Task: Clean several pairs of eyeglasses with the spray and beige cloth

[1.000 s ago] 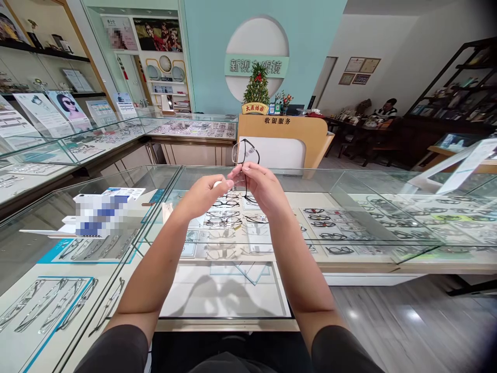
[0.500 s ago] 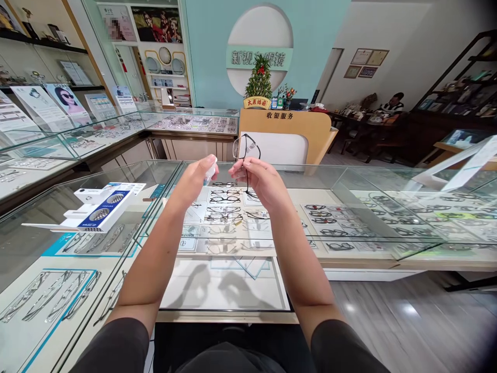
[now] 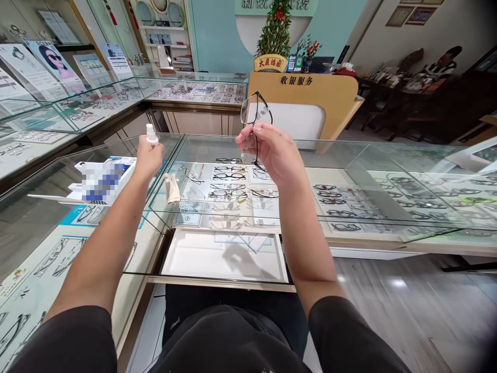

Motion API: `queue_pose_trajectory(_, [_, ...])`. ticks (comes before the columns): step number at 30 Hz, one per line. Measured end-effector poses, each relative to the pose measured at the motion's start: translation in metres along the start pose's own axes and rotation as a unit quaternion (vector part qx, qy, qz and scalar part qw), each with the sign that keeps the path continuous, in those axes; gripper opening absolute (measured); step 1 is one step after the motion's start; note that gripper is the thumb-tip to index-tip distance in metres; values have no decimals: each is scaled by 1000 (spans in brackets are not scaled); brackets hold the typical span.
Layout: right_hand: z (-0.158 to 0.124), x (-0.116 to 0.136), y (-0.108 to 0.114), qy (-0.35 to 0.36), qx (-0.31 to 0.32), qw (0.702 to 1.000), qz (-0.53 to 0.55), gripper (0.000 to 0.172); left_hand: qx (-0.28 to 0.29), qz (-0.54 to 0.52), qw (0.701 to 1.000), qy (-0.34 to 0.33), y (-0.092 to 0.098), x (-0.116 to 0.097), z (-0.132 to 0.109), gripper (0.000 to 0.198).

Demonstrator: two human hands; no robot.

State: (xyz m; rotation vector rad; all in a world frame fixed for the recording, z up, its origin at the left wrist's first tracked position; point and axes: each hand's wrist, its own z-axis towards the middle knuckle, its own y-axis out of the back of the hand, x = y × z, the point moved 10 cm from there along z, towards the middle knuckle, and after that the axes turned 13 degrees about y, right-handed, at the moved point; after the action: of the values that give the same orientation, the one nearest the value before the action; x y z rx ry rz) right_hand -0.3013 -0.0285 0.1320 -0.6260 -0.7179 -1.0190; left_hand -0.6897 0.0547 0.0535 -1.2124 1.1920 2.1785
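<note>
A pair of eyeglasses (image 3: 257, 110) with a dark thin frame is held up in my right hand (image 3: 277, 150), its fingers closed on the frame and one temple hanging down. My left hand (image 3: 148, 158) is wrapped round a small spray bottle (image 3: 151, 134) with a white nozzle, over the left part of the glass counter. Most of the bottle's body is hidden by the fingers. Near my left hand lie a white and blue cardboard box (image 3: 104, 178) and a beige folded cloth (image 3: 171, 188).
Below my hands, a white drawer (image 3: 194, 254) is pulled out of the glass display counter (image 3: 349, 155), which holds several rows of eyeglasses. A wooden cashier desk (image 3: 303, 93) with a plant (image 3: 275, 31) stands beyond. A person (image 3: 440, 65) sits at the back right.
My left hand has moved left with the spray bottle, away from the eyeglasses. My right hand still holds the eyeglasses up. The view has tilted downward.
</note>
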Motion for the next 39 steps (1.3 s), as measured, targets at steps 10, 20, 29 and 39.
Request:
queue_pose_trajectory(10, [0, 2, -1, -5, -5, 1000, 3, 38, -54, 150, 982, 99, 28, 83, -3, 24])
queue_pose_trajectory(20, [0, 6, 1, 13, -3, 1000, -14, 37, -62, 170, 975, 125, 20, 105, -9, 50])
queue_pose_trajectory(29, [0, 6, 0, 10, 3, 1000, -7, 40, -79, 148, 977, 131, 26, 106, -16, 77])
queue_pose_trajectory(39, [-2, 9, -2, 0, -4, 1000, -2, 39, 21, 244, 958, -147, -12, 33, -87, 45])
